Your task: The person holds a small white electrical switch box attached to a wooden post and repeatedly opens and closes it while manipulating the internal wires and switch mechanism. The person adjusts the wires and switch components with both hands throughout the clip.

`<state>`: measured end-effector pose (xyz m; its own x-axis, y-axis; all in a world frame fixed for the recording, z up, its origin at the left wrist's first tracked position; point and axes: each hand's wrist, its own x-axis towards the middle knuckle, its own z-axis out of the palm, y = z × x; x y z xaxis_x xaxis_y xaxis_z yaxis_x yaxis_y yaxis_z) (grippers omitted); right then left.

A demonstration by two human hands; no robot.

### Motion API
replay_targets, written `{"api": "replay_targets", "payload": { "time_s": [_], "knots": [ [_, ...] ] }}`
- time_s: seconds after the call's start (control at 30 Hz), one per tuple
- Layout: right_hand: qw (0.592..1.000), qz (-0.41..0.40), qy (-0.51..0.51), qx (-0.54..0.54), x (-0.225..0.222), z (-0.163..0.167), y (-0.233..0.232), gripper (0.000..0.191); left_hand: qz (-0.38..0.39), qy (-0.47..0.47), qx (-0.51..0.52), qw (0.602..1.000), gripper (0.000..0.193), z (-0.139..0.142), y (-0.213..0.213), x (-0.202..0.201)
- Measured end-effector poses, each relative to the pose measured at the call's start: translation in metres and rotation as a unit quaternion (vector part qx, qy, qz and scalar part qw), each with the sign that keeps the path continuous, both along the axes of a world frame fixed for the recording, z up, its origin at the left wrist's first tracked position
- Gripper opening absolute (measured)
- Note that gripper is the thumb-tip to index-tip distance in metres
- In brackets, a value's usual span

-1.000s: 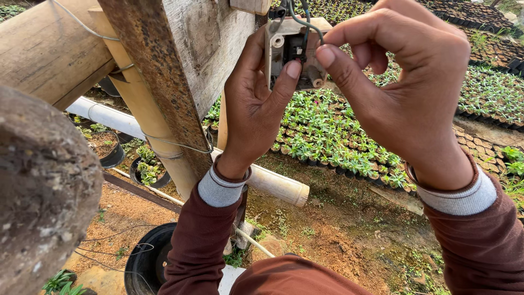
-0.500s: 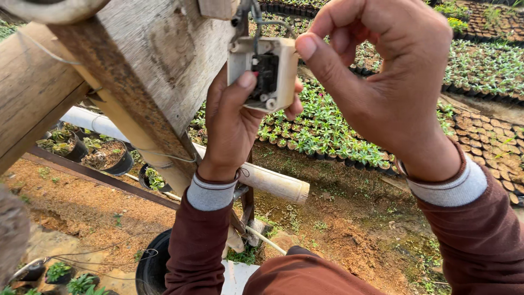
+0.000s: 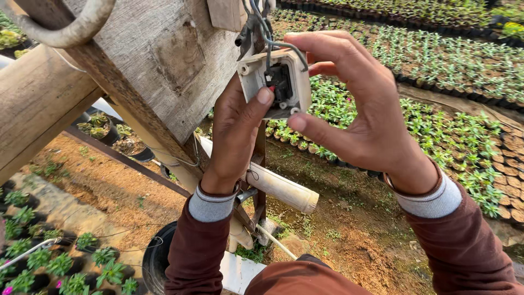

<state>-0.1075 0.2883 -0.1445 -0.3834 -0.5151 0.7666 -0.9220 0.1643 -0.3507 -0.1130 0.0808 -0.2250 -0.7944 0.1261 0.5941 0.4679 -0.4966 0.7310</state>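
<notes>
Small white plastic switch box (image 3: 274, 83), grey wires (image 3: 268, 34) attached, pinched between left hand (image 3: 234, 128) thumb and curled right hand (image 3: 360, 104) fingers, beside weathered wooden post (image 3: 158, 71).

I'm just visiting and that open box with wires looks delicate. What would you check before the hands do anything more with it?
1. Both hands support the white switch box: ok, left hand underneath, right hand around its side.
2. Wires reach into the box: ok, dark leads run in from above.
3. Wire ends firmly fastened: cannot tell, too small.
4. Power off: cannot tell.
5. Left thumb away from the inner dark part: not ok, it rests at its edge.
6. Wooden post beside the box upright: not ok, it leans.
</notes>
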Motion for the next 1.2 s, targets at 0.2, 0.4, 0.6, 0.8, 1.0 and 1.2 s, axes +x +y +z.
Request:
{"api": "replay_targets", "payload": {
  "time_s": [0.2, 0.4, 0.6, 0.8, 1.0, 1.2],
  "knots": [
    [1.0, 0.003, 0.023, -0.002, -0.023, 0.004, 0.002, 0.07, 0.02, 0.002, -0.01, 1.0, 0.046, 0.016, 0.011, -0.001],
    [0.998, 0.015, 0.014, -0.067, -0.045, -0.002, 0.011, 0.084, 0.034, -0.012, -0.05, 0.998, 0.05, 0.028, 0.032, -0.009],
    [0.988, 0.087, -0.043, -0.117, -0.078, -0.011, 0.034, 0.079, 0.323, 0.095, -0.22, 0.915, 0.042, 0.041, 0.061, -0.014],
    [0.943, 0.195, -0.176, -0.203, -0.083, -0.006, 0.048, 0.065, 0.506, 0.209, -0.341, 0.764, 0.047, 0.065, 0.074, -0.011],
    [0.978, 0.035, 0.099, -0.178, -0.082, 0.002, 0.052, 0.066, 0.342, 0.086, -0.218, 0.91, 0.058, 0.083, 0.106, 0.01],
    [0.976, 0.152, 0.025, -0.151, -0.096, 0.005, 0.075, 0.064, 0.227, -0.022, -0.129, 0.965, 0.056, 0.1, 0.11, 0.01]
  ]
}}
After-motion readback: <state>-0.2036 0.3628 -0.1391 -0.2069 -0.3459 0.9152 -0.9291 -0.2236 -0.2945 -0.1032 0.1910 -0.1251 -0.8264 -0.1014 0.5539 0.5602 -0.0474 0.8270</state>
